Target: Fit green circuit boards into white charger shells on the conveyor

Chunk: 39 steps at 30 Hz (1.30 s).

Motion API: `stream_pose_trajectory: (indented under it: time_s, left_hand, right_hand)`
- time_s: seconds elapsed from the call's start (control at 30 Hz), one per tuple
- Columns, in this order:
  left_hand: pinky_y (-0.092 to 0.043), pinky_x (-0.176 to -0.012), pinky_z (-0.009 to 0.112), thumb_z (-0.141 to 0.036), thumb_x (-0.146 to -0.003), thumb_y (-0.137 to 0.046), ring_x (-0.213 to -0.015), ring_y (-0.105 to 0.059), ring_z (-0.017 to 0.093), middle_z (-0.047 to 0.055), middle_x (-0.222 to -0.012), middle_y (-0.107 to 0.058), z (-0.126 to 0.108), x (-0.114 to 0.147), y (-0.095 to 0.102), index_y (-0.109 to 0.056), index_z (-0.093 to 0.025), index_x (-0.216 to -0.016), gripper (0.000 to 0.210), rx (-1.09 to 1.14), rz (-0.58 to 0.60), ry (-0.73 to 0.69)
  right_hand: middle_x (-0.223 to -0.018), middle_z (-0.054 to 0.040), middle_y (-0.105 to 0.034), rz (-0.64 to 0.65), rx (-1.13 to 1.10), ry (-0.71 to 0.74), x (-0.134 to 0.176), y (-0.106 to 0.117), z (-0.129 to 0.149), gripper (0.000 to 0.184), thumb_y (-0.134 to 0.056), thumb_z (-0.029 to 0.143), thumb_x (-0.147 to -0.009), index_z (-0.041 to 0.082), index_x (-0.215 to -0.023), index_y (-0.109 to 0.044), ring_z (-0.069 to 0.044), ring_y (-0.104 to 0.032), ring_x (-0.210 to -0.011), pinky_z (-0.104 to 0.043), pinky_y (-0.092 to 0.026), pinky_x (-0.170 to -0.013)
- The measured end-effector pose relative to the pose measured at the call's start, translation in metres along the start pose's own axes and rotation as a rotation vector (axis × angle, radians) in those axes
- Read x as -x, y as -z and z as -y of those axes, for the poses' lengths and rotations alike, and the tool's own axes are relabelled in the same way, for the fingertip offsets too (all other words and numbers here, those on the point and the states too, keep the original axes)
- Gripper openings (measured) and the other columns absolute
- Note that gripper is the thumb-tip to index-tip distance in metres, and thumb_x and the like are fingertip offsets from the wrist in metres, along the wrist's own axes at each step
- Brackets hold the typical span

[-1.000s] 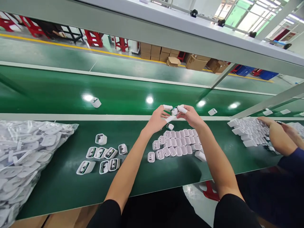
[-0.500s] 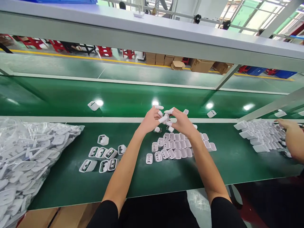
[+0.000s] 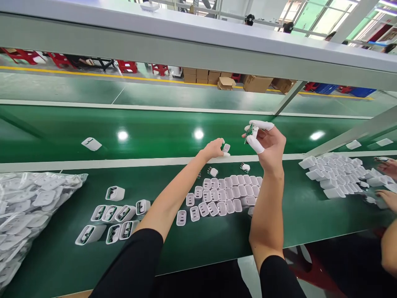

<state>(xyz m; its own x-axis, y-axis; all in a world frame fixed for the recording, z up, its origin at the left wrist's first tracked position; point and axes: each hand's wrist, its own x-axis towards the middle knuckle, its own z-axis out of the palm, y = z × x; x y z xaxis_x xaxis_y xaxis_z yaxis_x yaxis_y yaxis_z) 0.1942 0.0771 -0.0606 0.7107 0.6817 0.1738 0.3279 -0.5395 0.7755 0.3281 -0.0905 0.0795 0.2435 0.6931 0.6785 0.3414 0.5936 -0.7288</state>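
Observation:
My left hand (image 3: 216, 149) reaches over the green belt, its fingertips closed around a small white plastic housing (image 3: 226, 147). Raised to the right, my right hand (image 3: 267, 138) pinches a green circuit board (image 3: 249, 134) with a white part on it between thumb and fingers. White covers sit on several fingertips. Below my hands, rows of white plastic housings (image 3: 221, 195) with slots stand on the green table. Two small boards with white parts, one a board (image 3: 213, 171) and the other a board (image 3: 245, 167), lie behind these rows.
At left stand several housings with boards inside (image 3: 111, 213), beside a clear bag of white plastic parts (image 3: 34, 211). Another white housing (image 3: 91, 143) lies on the belt (image 3: 161, 132). At right, a co-worker's hands (image 3: 389, 198) are near more housings (image 3: 333, 174). A shelf (image 3: 186, 45) spans above.
My hands, together before, have parted. The right has risen to the right with the circuit board; the left is at a housing over the belt. The belt's housing at left has shifted left.

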Motion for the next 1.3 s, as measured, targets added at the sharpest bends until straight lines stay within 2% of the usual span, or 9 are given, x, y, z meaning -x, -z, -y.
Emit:
stream_pose_trajectory:
  time_s: [0.07,0.13,0.23,0.37,0.47,0.53,0.73,0.87,1.3]
  left_hand:
    - [-0.070,-0.104,0.049,-0.044,-0.111,-0.078,-0.121,-0.078,0.028,0.012,-0.140,-0.077,-0.003,-0.002,0.002,-0.074,-0.017,-0.140,0.040,0.023,0.012,0.037]
    - [-0.069,-0.096,0.045,-0.034,-0.100,-0.089,-0.105,-0.077,0.025,0.011,-0.119,-0.079,-0.009,0.005,0.014,-0.077,-0.014,-0.117,0.029,0.037,0.013,0.090]
    - [-0.064,-0.086,0.038,-0.018,-0.081,-0.091,-0.090,-0.069,0.020,0.005,-0.098,-0.073,-0.027,0.041,0.047,-0.067,-0.017,-0.096,0.028,0.100,-0.083,0.111]
    - [-0.062,-0.087,0.034,-0.029,-0.083,-0.086,-0.091,-0.069,0.017,0.003,-0.105,-0.073,-0.065,0.122,0.100,-0.070,-0.020,-0.107,0.031,0.461,-0.198,-0.047]
    - [-0.063,-0.074,0.031,-0.043,-0.087,-0.085,-0.085,-0.071,0.018,0.005,-0.102,-0.076,-0.093,0.173,0.128,-0.080,-0.021,-0.117,0.037,0.755,-0.078,-0.167]
    - [-0.063,-0.064,0.031,-0.047,-0.088,-0.083,-0.075,-0.071,0.018,0.005,-0.096,-0.075,-0.105,0.192,0.138,-0.084,-0.021,-0.121,0.042,0.897,0.013,-0.208]
    - [-0.062,-0.052,0.027,-0.045,-0.085,-0.086,-0.065,-0.071,0.016,0.002,-0.099,-0.069,-0.118,0.203,0.138,-0.085,-0.024,-0.118,0.039,1.093,0.102,-0.248]
    - [-0.058,-0.050,0.023,-0.045,-0.087,-0.086,-0.061,-0.066,0.012,0.002,-0.097,-0.069,-0.123,0.202,0.134,-0.083,-0.023,-0.121,0.040,1.143,0.087,-0.257]
    - [-0.056,-0.051,0.025,-0.050,-0.086,-0.088,-0.060,-0.063,0.011,0.004,-0.108,-0.070,-0.126,0.207,0.136,-0.079,-0.024,-0.120,0.044,1.104,0.073,-0.190]
  right_hand:
    - [-0.110,-0.0024,-0.086,0.002,-0.008,0.020,0.001,-0.003,0.005,0.045,-0.102,0.047,-0.089,0.035,-0.128,-0.085,-0.026,-0.088,-0.098,-0.045,-0.078,-0.093]
    - [-0.111,-0.0026,-0.086,0.011,-0.013,0.031,0.001,-0.006,0.011,0.044,-0.100,0.048,-0.090,0.035,-0.129,-0.085,-0.025,-0.088,-0.096,-0.045,-0.079,-0.091]
    - [-0.115,-0.0025,-0.084,0.023,-0.041,0.048,0.003,-0.012,0.020,0.044,-0.102,0.043,-0.088,0.034,-0.128,-0.085,-0.025,-0.087,-0.102,-0.046,-0.079,-0.094]
    - [-0.114,-0.0041,-0.082,0.100,-0.152,0.048,0.011,-0.028,0.042,0.044,-0.101,0.042,-0.088,0.034,-0.129,-0.086,-0.029,-0.087,-0.109,-0.049,-0.081,-0.091]
    - [-0.112,-0.0058,-0.083,0.191,-0.272,0.128,0.021,-0.047,0.062,0.044,-0.098,0.049,-0.090,0.035,-0.130,-0.085,-0.030,-0.086,-0.100,-0.052,-0.081,-0.082]
    - [-0.108,-0.0059,-0.084,0.227,-0.315,0.225,0.028,-0.062,0.075,0.043,-0.096,0.049,-0.091,0.034,-0.129,-0.085,-0.030,-0.086,-0.093,-0.053,-0.081,-0.079]
    - [-0.114,-0.0073,-0.090,0.106,-0.251,0.374,0.050,-0.094,0.094,0.054,-0.096,0.033,-0.085,0.033,-0.138,-0.085,-0.033,-0.087,-0.099,-0.053,-0.078,-0.076]
    - [-0.125,-0.0088,-0.090,0.141,-0.265,0.397,0.056,-0.097,0.089,0.068,-0.099,0.022,-0.079,0.030,-0.145,-0.084,-0.035,-0.088,-0.107,-0.051,-0.079,-0.074]
    - [-0.116,-0.0069,-0.090,0.147,-0.157,0.375,0.059,-0.094,0.076,0.064,-0.105,0.048,-0.079,0.043,-0.140,-0.085,-0.040,-0.088,-0.107,-0.066,-0.078,-0.091]
